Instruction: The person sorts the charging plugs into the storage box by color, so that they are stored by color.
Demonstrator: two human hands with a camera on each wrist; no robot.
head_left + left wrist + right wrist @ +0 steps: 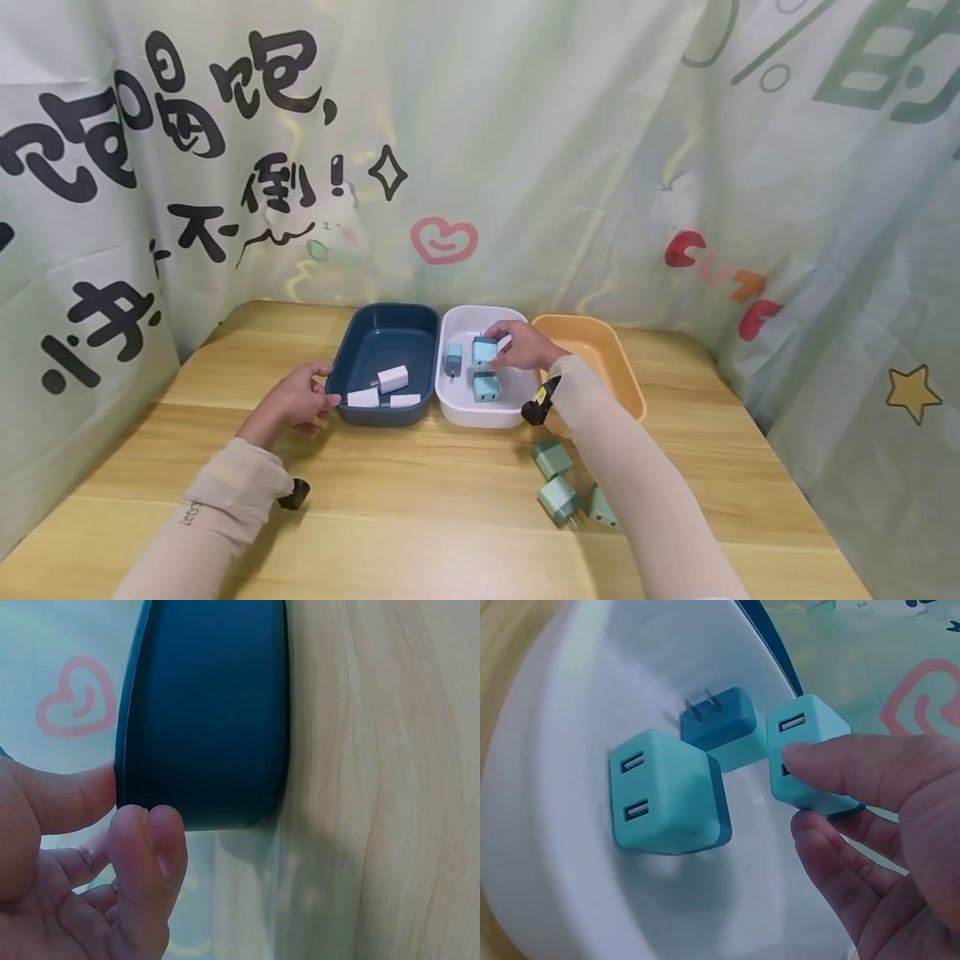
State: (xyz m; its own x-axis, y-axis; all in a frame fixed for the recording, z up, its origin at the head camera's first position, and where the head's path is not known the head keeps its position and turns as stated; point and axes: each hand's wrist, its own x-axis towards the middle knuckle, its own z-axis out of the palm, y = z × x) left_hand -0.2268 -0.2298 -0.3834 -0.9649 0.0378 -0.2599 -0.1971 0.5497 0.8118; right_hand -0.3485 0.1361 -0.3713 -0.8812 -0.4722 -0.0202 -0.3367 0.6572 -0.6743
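My right hand pinches a light-blue USB charger inside the white tray, thumb over one of its ports. Two more light-blue chargers lie in that tray: one with its two ports facing up, another on its side with metal prongs showing. At the left end of the navy blue tray, my left hand holds the tray edge between thumb and fingers. Several white chargers sit in the navy tray.
To the right stands a yellow tray, partly behind my right forearm. Several green chargers lie on the wooden table in front of it, one partly hidden by the sleeve. A printed curtain hangs behind the table.
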